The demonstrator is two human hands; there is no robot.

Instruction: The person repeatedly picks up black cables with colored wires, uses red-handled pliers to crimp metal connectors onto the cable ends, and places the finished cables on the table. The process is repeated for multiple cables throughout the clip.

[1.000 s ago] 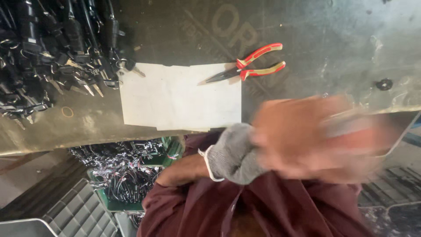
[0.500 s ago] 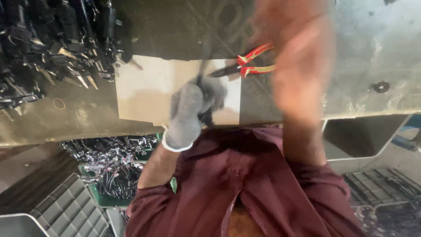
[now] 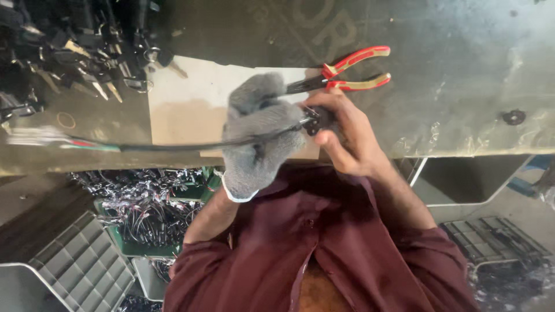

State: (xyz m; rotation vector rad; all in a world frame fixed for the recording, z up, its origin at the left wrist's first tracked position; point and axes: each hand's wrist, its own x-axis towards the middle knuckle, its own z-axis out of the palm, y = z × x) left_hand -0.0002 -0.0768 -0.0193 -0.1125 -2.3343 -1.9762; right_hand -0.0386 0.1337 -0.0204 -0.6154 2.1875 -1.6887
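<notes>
My left hand (image 3: 257, 133) wears a grey knitted glove and is closed around a thin black cable (image 3: 173, 145) that runs out to the left, ending in coloured wire ends. My bare right hand (image 3: 341, 136) pinches a small black connector (image 3: 315, 120) at the cable's right end, right beside the gloved fingers. Both hands hover over a white cardboard sheet (image 3: 185, 98) lying on the workbench (image 3: 462, 69). Red-handled pliers (image 3: 344, 78) lie on the bench just beyond my right hand, untouched.
A heap of black connectors and cable ends (image 3: 69, 46) fills the bench's far left. Below the bench edge, a green crate (image 3: 139, 219) holds tangled wires. A grey ribbed tray (image 3: 75, 266) sits at lower left, another grid tray (image 3: 497, 242) at lower right.
Both hands came up from near my body to the bench. The left gloved hand took hold of a cable, and the right hand came down from a blurred sweep onto its connector.
</notes>
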